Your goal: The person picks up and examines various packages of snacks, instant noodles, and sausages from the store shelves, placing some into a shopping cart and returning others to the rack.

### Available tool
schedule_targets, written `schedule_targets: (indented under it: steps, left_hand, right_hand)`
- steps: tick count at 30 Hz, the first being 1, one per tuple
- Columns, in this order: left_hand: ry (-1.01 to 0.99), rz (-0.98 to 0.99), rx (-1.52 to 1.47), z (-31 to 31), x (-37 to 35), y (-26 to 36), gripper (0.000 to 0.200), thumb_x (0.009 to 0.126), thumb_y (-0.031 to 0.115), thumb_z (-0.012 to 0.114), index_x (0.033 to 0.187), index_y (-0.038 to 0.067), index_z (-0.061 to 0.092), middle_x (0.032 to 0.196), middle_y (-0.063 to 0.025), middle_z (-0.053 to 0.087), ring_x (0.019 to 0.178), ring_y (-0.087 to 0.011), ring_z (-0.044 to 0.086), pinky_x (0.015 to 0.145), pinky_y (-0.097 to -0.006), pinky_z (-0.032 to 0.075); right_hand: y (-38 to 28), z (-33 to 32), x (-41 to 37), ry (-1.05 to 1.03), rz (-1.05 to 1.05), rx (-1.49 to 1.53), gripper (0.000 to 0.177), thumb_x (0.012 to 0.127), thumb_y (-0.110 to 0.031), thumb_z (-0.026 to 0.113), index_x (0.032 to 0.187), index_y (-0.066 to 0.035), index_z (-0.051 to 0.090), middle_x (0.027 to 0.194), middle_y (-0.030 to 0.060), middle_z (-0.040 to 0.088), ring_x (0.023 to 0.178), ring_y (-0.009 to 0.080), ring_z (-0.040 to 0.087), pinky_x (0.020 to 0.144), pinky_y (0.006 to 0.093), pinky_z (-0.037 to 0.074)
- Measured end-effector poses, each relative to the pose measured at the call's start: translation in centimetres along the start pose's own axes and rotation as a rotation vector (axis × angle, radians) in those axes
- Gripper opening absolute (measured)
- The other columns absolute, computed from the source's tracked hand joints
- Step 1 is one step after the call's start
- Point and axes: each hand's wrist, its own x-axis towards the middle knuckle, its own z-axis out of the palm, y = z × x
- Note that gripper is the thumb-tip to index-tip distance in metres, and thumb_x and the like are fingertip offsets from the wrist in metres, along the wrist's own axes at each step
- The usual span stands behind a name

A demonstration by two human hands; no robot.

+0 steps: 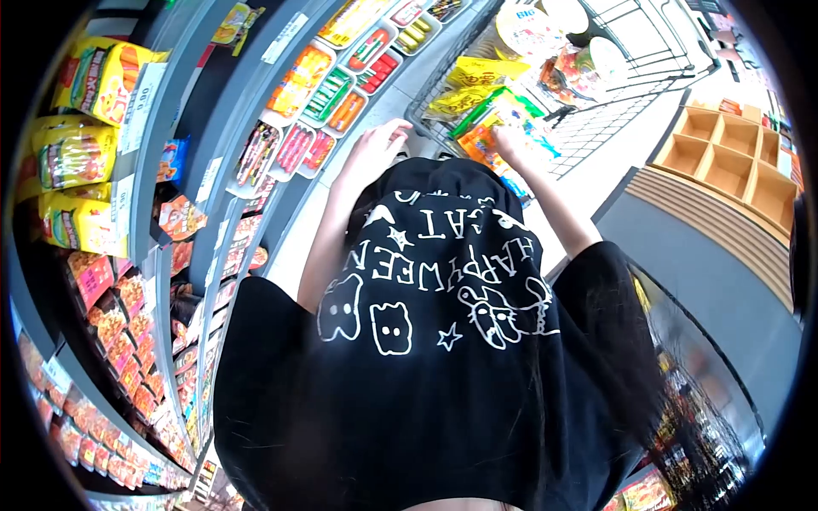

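Note:
My left hand [381,146] is raised beside the trays of packaged sticks on the shelf, its fingers loosely extended with nothing in them. On the other side, my right hand [511,146] is closed at a colourful snack packet [479,140] in orange, green and blue, its fingertips partly lost in glare. The packet overlaps the near end of a wire shopping cart [588,140]. Inside the cart lie yellow bags [473,88], a white round tub [524,30] and another tub [603,61] with a printed picture.
Shelves [243,111] curve down my left side, carrying yellow snack bags [75,157], red packets [106,324] and shallow trays [326,94] of coloured packs. A wooden compartment display [724,157] stands at the right, above a grey counter side [682,247]. Pale floor [319,213] shows between shelf and cart.

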Motion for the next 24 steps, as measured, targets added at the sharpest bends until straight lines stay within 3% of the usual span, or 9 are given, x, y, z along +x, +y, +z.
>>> schedule_targets:
  steps: [3, 7, 8, 11, 14, 16, 17, 21, 24]
  left_hand:
    - [0.007, 0.009, 0.019, -0.3, -0.1, -0.2, 0.02, 0.079, 0.011, 0.046, 0.097, 0.005, 0.05, 0.084, -0.0127, 0.059, 0.08, -0.0248, 0.058, 0.069, -0.0316, 0.045]
    - [-0.067, -0.069, 0.056, -0.4, 0.0, -0.9, 0.022, 0.079, 0.008, 0.047, 0.101, 0.003, 0.05, 0.087, -0.0119, 0.058, 0.083, -0.0189, 0.057, 0.073, -0.0284, 0.043]
    - [-0.066, -0.068, 0.047, -0.4, 0.1, -1.2, 0.022, 0.079, 0.008, 0.047, 0.1, 0.003, 0.05, 0.087, -0.0117, 0.058, 0.083, -0.0192, 0.057, 0.073, -0.0283, 0.043]
    - [-0.046, -0.106, 0.019, -0.6, 0.3, -2.6, 0.023, 0.078, 0.009, 0.049, 0.1, 0.003, 0.05, 0.085, -0.0119, 0.058, 0.083, -0.019, 0.057, 0.072, -0.0285, 0.044]
    - [0.216, -0.209, -0.014, -1.2, 0.6, -6.1, 0.024, 0.074, 0.01, 0.05, 0.095, 0.001, 0.053, 0.078, -0.0124, 0.059, 0.071, -0.0185, 0.058, 0.064, -0.0284, 0.044]
    - [0.318, -0.266, -0.093, -2.5, 1.4, -9.9, 0.022, 0.073, 0.008, 0.051, 0.093, 0.0, 0.054, 0.075, -0.0104, 0.059, 0.063, -0.0148, 0.057, 0.056, -0.0252, 0.045]
    - [0.351, -0.315, -0.231, -3.6, 1.9, -11.2, 0.021, 0.073, 0.007, 0.052, 0.093, 0.0, 0.054, 0.074, -0.0097, 0.059, 0.06, -0.0136, 0.057, 0.052, -0.0233, 0.045]
    - [0.597, -0.511, -0.584, -8.1, 6.0, -15.6, 0.02, 0.071, 0.003, 0.056, 0.09, 0.001, 0.053, 0.073, -0.0083, 0.058, 0.05, -0.013, 0.055, 0.04, -0.0207, 0.043]
    - [0.776, -0.602, -0.723, -10.2, 9.5, -20.7, 0.018, 0.069, -0.001, 0.056, 0.087, 0.001, 0.051, 0.071, -0.0104, 0.056, 0.052, -0.0173, 0.057, 0.037, -0.0243, 0.043]
  right_hand:
    - [-1.3, -5.1, -2.9, -0.068, 0.001, 0.045, 0.024, 0.066, -0.025, 0.062, 0.075, -0.004, 0.055, 0.075, 0.0127, 0.057, 0.076, 0.0274, 0.056, 0.069, 0.0369, 0.043]
    - [-0.7, 0.3, -0.9, 0.094, -0.053, -0.038, 0.023, 0.065, -0.023, 0.063, 0.076, -0.006, 0.054, 0.074, 0.0125, 0.056, 0.074, 0.0273, 0.055, 0.065, 0.0391, 0.042]
    - [-0.4, 0.7, -0.7, -0.009, -0.035, -0.002, 0.026, 0.064, -0.025, 0.065, 0.079, -0.006, 0.054, 0.077, 0.012, 0.056, 0.077, 0.0276, 0.055, 0.066, 0.0394, 0.042]
    - [-1.1, -1.3, -2.8, 0.131, 0.032, 0.046, 0.03, 0.063, -0.027, 0.066, 0.081, -0.007, 0.054, 0.082, 0.0121, 0.055, 0.08, 0.0287, 0.054, 0.068, 0.0386, 0.041]
    - [-2.1, -3.3, -5.5, 0.285, 0.22, 0.25, 0.033, 0.063, -0.024, 0.066, 0.087, -0.006, 0.053, 0.084, 0.0125, 0.056, 0.087, 0.0264, 0.05, 0.075, 0.0393, 0.037]
    - [-2.1, -1.7, -6.2, 0.553, 0.288, 0.168, 0.032, 0.063, -0.028, 0.066, 0.084, -0.008, 0.054, 0.078, 0.0105, 0.055, 0.074, 0.0263, 0.052, 0.062, 0.0365, 0.041]
    - [-1.3, 1.2, -5.6, 0.554, 0.281, 0.292, 0.026, 0.066, -0.024, 0.064, 0.083, -0.006, 0.055, 0.064, 0.0078, 0.053, 0.063, 0.0201, 0.051, 0.057, 0.033, 0.04]
    - [-0.5, 4.9, -6.3, 0.518, 0.431, 0.812, 0.017, 0.07, -0.017, 0.061, 0.078, -0.003, 0.055, 0.053, 0.0044, 0.048, 0.048, 0.0123, 0.047, 0.054, 0.0276, 0.039]
    - [-0.4, 4.8, -6.7, 0.488, 0.414, 0.789, 0.018, 0.069, -0.017, 0.062, 0.078, -0.002, 0.055, 0.053, 0.005, 0.05, 0.049, 0.0129, 0.048, 0.053, 0.0279, 0.04]
